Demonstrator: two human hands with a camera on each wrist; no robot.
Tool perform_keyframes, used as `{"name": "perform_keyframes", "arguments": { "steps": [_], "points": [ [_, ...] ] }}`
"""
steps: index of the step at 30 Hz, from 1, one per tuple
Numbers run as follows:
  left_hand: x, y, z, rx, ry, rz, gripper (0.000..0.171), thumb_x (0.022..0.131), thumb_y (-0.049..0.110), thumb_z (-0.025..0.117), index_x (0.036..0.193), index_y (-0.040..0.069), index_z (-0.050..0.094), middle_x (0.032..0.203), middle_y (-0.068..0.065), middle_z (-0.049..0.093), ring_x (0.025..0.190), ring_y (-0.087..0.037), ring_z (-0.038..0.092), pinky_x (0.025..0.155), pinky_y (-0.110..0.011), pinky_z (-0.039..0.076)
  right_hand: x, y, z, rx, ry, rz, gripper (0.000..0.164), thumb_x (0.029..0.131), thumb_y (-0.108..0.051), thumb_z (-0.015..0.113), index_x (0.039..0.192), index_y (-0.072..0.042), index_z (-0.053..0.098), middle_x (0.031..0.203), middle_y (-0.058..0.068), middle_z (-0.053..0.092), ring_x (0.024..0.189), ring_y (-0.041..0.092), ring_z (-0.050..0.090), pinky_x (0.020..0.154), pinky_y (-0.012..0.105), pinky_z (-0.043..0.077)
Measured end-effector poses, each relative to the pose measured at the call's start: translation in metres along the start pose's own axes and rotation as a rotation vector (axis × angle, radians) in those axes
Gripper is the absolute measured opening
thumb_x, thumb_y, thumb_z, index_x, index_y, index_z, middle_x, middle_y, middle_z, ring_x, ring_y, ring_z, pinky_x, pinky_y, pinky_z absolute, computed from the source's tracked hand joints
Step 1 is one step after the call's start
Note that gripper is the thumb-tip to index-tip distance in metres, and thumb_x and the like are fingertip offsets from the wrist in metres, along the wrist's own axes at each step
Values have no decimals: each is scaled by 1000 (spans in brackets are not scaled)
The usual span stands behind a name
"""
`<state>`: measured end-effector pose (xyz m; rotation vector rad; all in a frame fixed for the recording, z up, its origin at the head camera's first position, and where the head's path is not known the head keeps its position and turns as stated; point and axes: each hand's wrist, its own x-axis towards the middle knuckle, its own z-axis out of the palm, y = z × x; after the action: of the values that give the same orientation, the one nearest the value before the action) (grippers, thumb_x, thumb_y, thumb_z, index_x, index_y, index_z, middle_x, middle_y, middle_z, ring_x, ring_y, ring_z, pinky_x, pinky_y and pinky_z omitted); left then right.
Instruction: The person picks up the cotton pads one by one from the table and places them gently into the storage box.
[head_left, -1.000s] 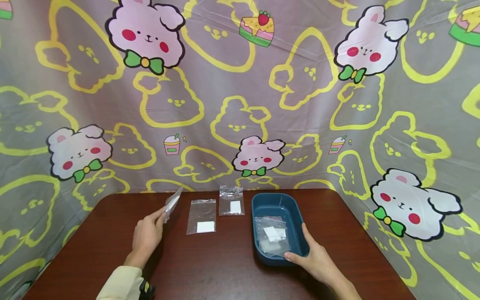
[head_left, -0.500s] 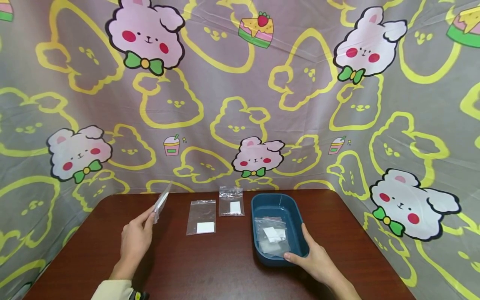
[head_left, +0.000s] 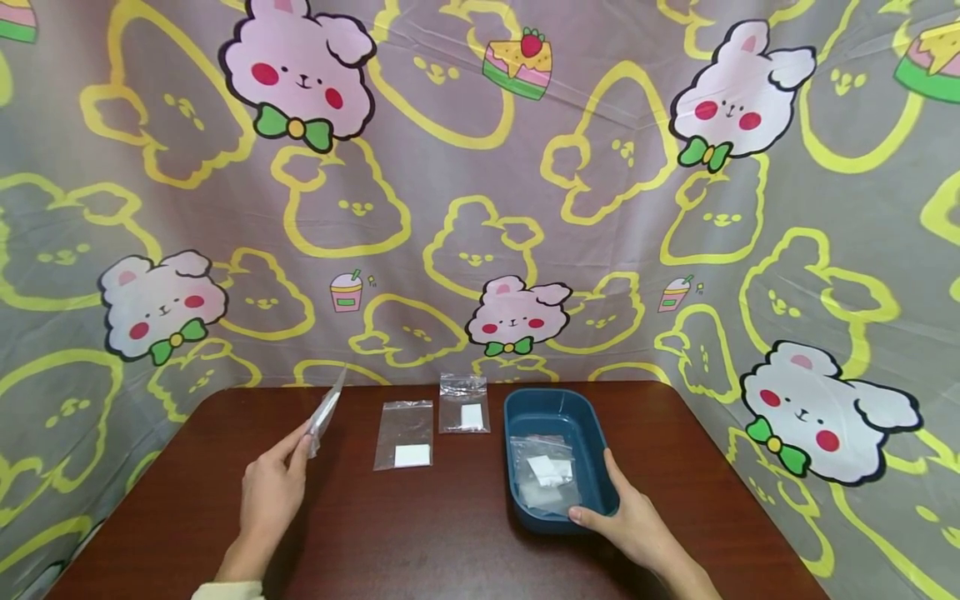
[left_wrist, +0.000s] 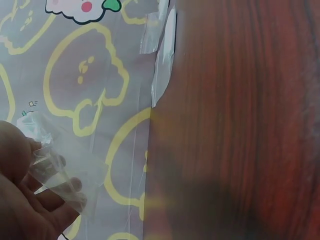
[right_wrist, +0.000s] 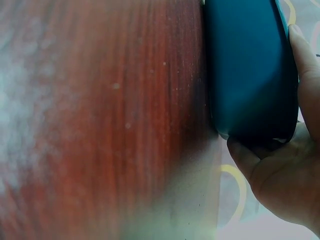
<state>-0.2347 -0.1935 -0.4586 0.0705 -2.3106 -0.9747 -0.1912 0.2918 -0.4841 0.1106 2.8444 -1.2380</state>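
Above the left part of the counter, the left hand pinched a clear bag between thumb and fingers; the head view showed it tilted and nearly edge-on, with something white inside. Off to the right, the right hand was clamped on the near right corner of the tub, thumb at the near end, a finger along the side. Overlapping bags lay in the tub's near half. Between left hand and tub, the near flat bag and the far flat bag lay just beside each other. Good handling probably called for a light pinch at the film's edge, since such thin plastic seemed apt to fold or cling to skin. Any sideways move was best kept high enough to spare the flat bags, and the right hand's hold steady rather than hard
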Motion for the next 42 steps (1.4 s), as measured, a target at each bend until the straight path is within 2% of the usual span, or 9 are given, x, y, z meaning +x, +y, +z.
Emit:
{"name": "perform_keyframes", "arguments": {
  "steps": [14,21,29,37,42],
  "points": [
    [-11,15,13,-46,16,62,28,99,13,65,127,11,72,101,-23,73,90,-46,69,74,-65,49,0,1,0,-13,3,-4,122,77,-56,82,160,-2,11,156,32,29,133,48,44,103,65,39],
    [-16,25,21,-60,-14,82,29,99,12,65,128,12,71,99,-21,74,84,-36,69,71,-61,51,1,0,0,-15,-2,0,122,77,-56,82,160,-2,11,156,32,29,134,48,43,103,65,39],
    [-20,40,38,-83,-58,98,30,98,13,67,127,15,72,101,-17,75,75,-27,64,68,-55,51,0,0,0,-18,-3,-17,121,77,-55,83,160,-2,11,156,32,29,134,48,44,103,65,40],
    [-25,59,59,-121,-109,126,30,96,14,69,125,17,73,104,-16,74,77,-24,65,70,-51,54,-1,0,1,-24,-8,-13,121,77,-54,83,160,-2,11,156,32,29,134,48,44,103,64,40],
    [-29,73,73,-145,-132,163,29,97,15,69,126,18,73,105,-16,74,83,-27,70,72,-53,55,0,-1,-1,-14,-5,1,122,77,-55,83,161,-3,12,157,31,29,134,48,43,103,65,40]
  ]
}}
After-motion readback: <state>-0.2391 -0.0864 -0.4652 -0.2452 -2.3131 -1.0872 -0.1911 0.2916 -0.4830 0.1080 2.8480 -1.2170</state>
